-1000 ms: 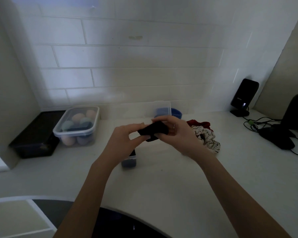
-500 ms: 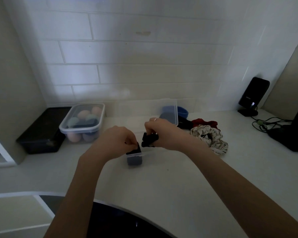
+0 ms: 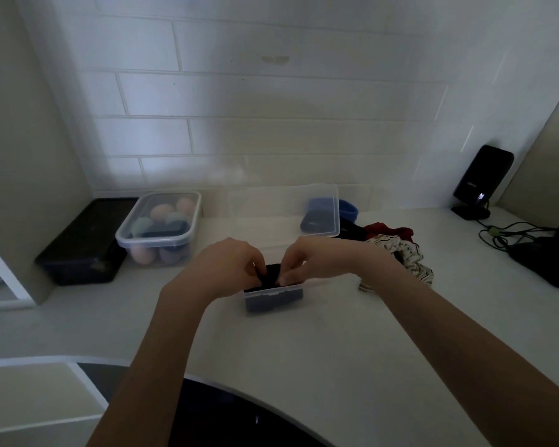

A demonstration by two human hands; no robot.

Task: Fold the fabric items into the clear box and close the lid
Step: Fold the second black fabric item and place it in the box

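A small clear box (image 3: 273, 300) stands on the white counter (image 3: 336, 333) in front of me, with dark fabric inside. Its clear lid (image 3: 284, 211) stands upright behind it. My left hand (image 3: 221, 269) and my right hand (image 3: 317, 261) meet over the box's top, and their fingertips pinch a folded black fabric piece (image 3: 270, 275) at the box's opening. A heap of fabric items lies to the right: a striped white one (image 3: 400, 259), a red one (image 3: 388, 229) and a blue one (image 3: 346, 209) behind the lid.
A lidded clear tub (image 3: 160, 227) of pastel egg-shaped sponges stands at the back left, beside a black tray (image 3: 81, 246). A black speaker (image 3: 481, 182) and cables (image 3: 510, 233) occupy the right corner. A tiled wall closes the back.
Both hands came down from in front of me to the box top, bringing the black fabric with them. The view dipped toward the counter.
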